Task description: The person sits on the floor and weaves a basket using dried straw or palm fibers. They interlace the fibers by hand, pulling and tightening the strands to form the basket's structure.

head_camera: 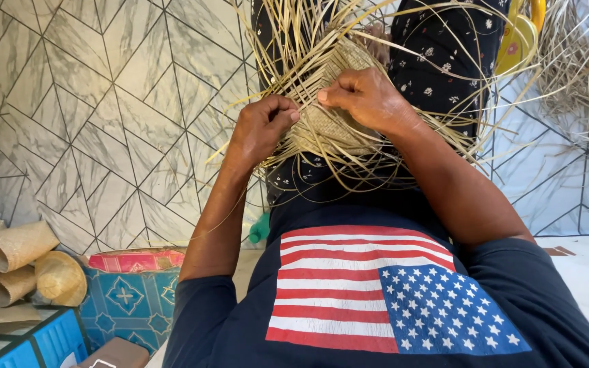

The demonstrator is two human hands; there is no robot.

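Observation:
A half-woven straw piece (335, 123) rests on my lap, with many loose pale strips (288, 41) fanning out from it in all directions. My left hand (262, 126) pinches strips at the piece's left edge. My right hand (369, 99) grips strips at its top, thumb pressing toward the left hand. Both hands touch the weave, almost meeting. My legs in dark flowered cloth (444, 48) lie under the work.
Rolled woven mats (15, 262) lie at the lower left on blue boxes (127, 300). A red patterned cloth (134, 260) tops one box. A yellow object (519, 34) and a heap of dry straw (584, 61) sit at the upper right. The floor has grey geometric tiles (103, 123).

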